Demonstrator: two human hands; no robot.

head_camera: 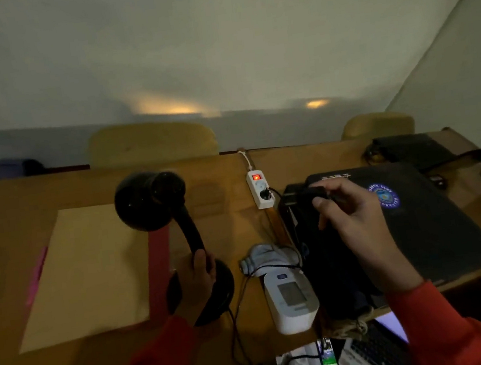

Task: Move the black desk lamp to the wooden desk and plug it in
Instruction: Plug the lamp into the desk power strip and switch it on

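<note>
The black desk lamp (157, 204) stands on the wooden desk (2, 229), its round shade up left and its round base near the desk's front. My left hand (197, 281) grips the lamp's curved neck just above the base. My right hand (352, 217) pinches the lamp's black plug (304, 195), held in the air to the right of the white power strip (260, 189). The strip's red switch light is on and one black plug sits in a socket. The lamp's cord (235, 325) trails down off the front edge.
A tan envelope (93, 273) lies left of the lamp. A white blood pressure monitor (292, 297) with its grey cuff sits beside the base. A black bag (390, 224) fills the right side. A laptop (377, 347) shows below. Two chairs stand behind the desk.
</note>
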